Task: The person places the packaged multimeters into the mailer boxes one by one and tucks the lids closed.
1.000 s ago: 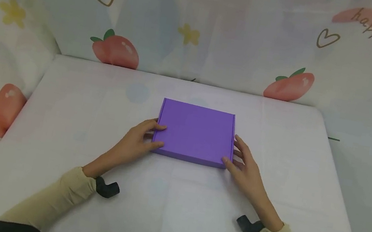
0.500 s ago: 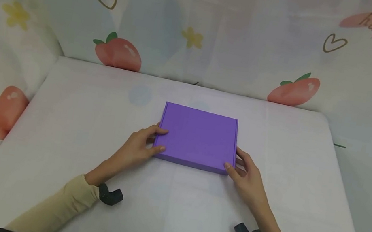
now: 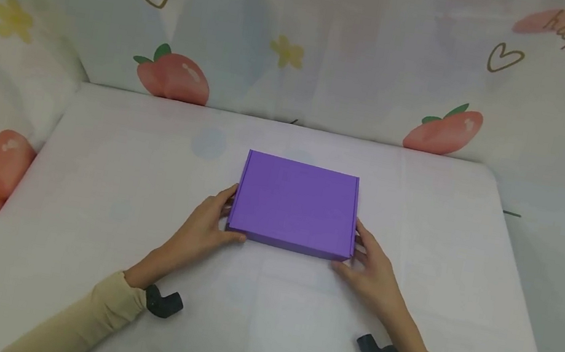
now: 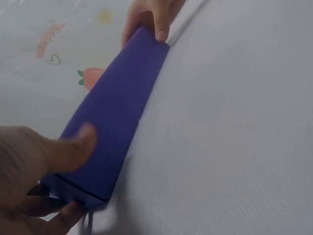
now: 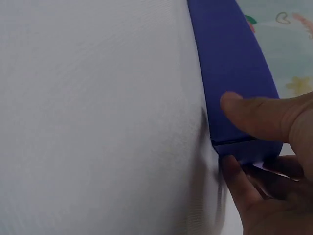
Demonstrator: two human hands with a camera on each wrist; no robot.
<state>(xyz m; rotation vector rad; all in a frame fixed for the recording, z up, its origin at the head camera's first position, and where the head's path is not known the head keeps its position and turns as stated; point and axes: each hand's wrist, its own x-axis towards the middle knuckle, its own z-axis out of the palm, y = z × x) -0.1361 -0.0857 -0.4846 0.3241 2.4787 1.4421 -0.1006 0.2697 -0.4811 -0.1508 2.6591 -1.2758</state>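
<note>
Head view: flat purple rectangular cardboard box, lid closed, lies on the white cloth-covered table, about centre, long sides running left-right. Left hand grips the box's near left corner, thumb on the near front edge, fingers along the left side. Right hand grips the near right corner the same way, thumb at the front edge, fingers against the right side. Both hands partly curled around the corners, both touching the box. Beige sleeves on both forearms, dark wrist mounts just behind each wrist.

Left wrist view: thumb lies on the box's front face, fingers under the corner; right hand visible at the far end. Near edge looks slightly raised off the cloth here, cannot tell for sure.

Right wrist view: thumb pressed on the front face, fingers curled below the corner.

Behind the table hangs a pale fabric backdrop with strawberry prints, yellow flowers, hearts and "happy" lettering.
</note>
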